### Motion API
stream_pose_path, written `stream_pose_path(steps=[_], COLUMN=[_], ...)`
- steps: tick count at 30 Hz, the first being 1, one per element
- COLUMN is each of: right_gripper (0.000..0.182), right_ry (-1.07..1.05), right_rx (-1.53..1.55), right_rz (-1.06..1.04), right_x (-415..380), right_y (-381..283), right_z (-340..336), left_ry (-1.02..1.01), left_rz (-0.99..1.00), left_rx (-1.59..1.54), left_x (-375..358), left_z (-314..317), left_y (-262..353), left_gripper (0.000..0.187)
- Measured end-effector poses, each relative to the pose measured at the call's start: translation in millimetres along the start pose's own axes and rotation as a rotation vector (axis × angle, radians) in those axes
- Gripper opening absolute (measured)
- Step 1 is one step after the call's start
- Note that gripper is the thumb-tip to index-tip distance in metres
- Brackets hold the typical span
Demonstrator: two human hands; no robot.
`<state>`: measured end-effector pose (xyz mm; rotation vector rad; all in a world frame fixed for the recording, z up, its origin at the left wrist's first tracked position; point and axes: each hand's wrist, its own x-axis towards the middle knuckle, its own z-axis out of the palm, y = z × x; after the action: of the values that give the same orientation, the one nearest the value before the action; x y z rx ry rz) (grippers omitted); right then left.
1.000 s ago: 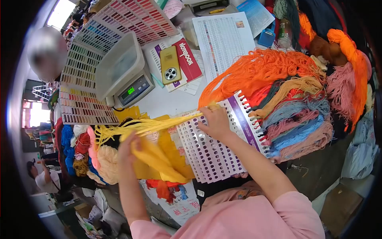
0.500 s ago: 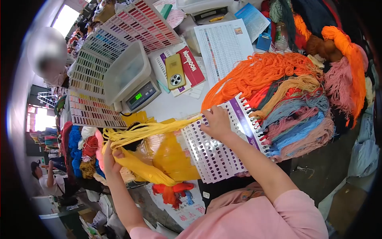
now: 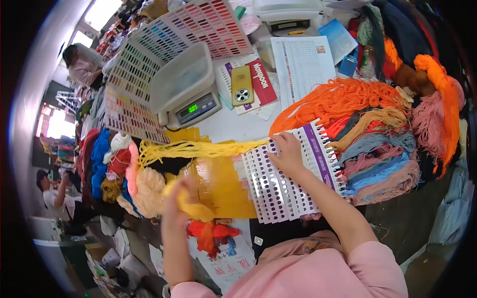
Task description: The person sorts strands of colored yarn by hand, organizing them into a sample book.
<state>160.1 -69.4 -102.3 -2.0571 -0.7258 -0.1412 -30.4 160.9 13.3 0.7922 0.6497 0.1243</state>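
My right hand (image 3: 288, 153) rests on a spiral-bound card of punched holes (image 3: 271, 191), its fingers closed at the end of a long bundle of light yellow yarn (image 3: 198, 148). The bundle stretches left across the table toward the hanging skeins. Lower down, my left hand (image 3: 179, 201) is smeared by motion, with a deeper yellow skein (image 3: 198, 211) in its grasp. Beneath both lies a yellow taped surface (image 3: 223, 191). Red yarn (image 3: 208, 236) lies close below the left hand, by a sheet with red writing.
A scale (image 3: 196, 109) carries a clear tray, beside an upright colour chart (image 3: 134, 69). A phone (image 3: 242, 85) lies on a red notebook (image 3: 261, 82). Orange yarn (image 3: 318, 102) and several coloured skeins (image 3: 377, 164) fill the right. Two people are at the left.
My left hand has moved down and right with the deeper yellow skein, away from the light yellow bundle. My right hand stays on the card. The whole view has shifted slightly.
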Motion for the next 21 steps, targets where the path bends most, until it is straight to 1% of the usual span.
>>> stream_pose_path(steps=[1,2,3,5,8,11,12,15,18,21], right_gripper=[0.028,0.021,0.018,0.012,0.010,0.011,0.011,0.012,0.013,0.013], right_ry=[0.038,0.031,-0.056,-0.224,-0.392,-0.479,-0.468,-0.491,-0.495,-0.460], right_rx=[0.071,0.179,0.300,0.535,1.185,1.269,1.295,1.340,1.365,1.418], right_rz=[-0.014,-0.047,0.044,0.242,0.732,0.744,0.736,0.761,0.726,0.745], right_x=[-6,-13,-21,-38,-48,-53,-55,-55,-61,-59], right_y=[-8,-16,-26,-48,-89,-89,-86,-91,-98,-102], right_z=[-6,-12,-18,-35,-56,-65,-68,-77,-77,-85], left_ry=[-0.026,-0.023,-0.021,-0.141,-0.262,-0.347,-0.312,-0.281,-0.180,-0.268], left_rz=[-0.034,-0.074,-0.116,-0.095,-0.096,-0.132,-0.149,-0.205,0.032,-0.013], left_rx=[0.065,0.083,0.101,0.107,0.132,0.130,0.025,-0.134,0.431,0.137], left_x=[-7,-14,-16,-12,-11,-18,-18,-29,-42,-36], left_z=[20,48,71,86,101,110,106,107,115,108], left_y=[-27,-47,-61,-85,-104,-109,-112,-108,-112,-115], left_gripper=[0.040,0.045,0.050,0.055,0.059,0.060,0.062,0.057,0.040,0.034])
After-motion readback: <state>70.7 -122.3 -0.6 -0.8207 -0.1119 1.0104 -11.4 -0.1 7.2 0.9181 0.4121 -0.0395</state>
